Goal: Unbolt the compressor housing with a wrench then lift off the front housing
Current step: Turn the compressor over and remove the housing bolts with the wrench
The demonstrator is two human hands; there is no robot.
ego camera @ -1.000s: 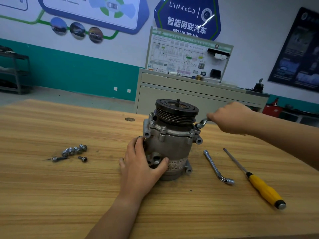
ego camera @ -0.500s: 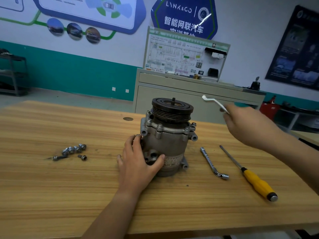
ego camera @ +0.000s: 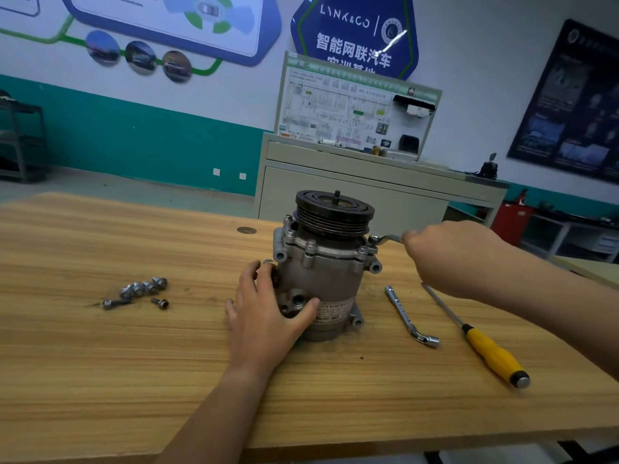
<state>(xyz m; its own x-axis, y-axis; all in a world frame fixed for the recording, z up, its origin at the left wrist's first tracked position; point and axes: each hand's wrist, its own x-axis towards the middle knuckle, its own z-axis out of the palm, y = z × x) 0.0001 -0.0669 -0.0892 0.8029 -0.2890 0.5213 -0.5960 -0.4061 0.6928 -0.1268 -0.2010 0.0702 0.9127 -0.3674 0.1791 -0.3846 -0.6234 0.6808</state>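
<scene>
A white wall [ego camera: 469, 45] with a teal lower band [ego camera: 150, 139] (posters [ego camera: 569, 105] above) backs a grey cabinet [ego camera: 351, 192] beyond the wooden table [ego camera: 134, 380].

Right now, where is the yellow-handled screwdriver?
In the head view, the screwdriver lies on the wooden table, right of the compressor, just beyond the loose socket wrench, its yellow handle toward the near edge.

Your left hand [ego camera: 264, 316] and right hand [ego camera: 445, 252] were bare. Both forearms were likewise uncovered as far as the edge of view. Nails and finer marks were too small to judge.
</scene>
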